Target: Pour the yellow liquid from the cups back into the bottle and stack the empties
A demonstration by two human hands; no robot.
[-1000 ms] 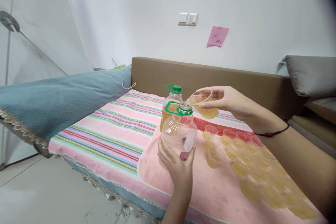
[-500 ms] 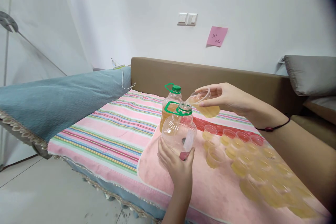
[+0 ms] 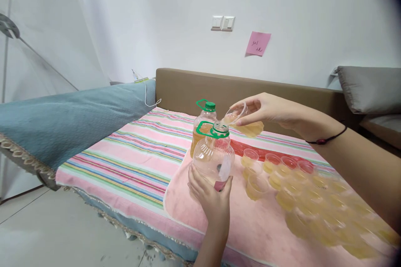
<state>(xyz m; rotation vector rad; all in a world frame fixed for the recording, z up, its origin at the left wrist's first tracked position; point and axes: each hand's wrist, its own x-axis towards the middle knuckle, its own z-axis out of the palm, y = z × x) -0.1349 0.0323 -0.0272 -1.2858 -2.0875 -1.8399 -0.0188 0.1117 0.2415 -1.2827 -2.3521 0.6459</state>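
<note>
My left hand [image 3: 208, 187] is wrapped round the lower part of a clear plastic jug [image 3: 208, 154] with a green ring handle and an uncapped mouth. In my right hand [image 3: 258, 110] a clear plastic cup [image 3: 250, 128] of yellow liquid is tilted, its rim at the jug's mouth. Liquid appears to run over the rim into the jug; only a little shows at the jug's bottom. Just behind stands a second jug [image 3: 197, 135] with a green cap, partly filled with amber liquid. To the right, several cups [image 3: 257, 185] of yellow liquid stand in rows.
A pink mat [image 3: 184, 200] lies on a striped sheet [image 3: 125, 150]. A red strip [image 3: 260, 150] lies behind the cups. At the back runs a brown headboard [image 3: 188, 85], with a grey pillow [image 3: 372, 87] at right. A blue cover [image 3: 94, 110] hangs over the left side.
My right hand has risen slightly and tipped the cup further toward the jug's mouth. The left hand and the jug have stayed in place.
</note>
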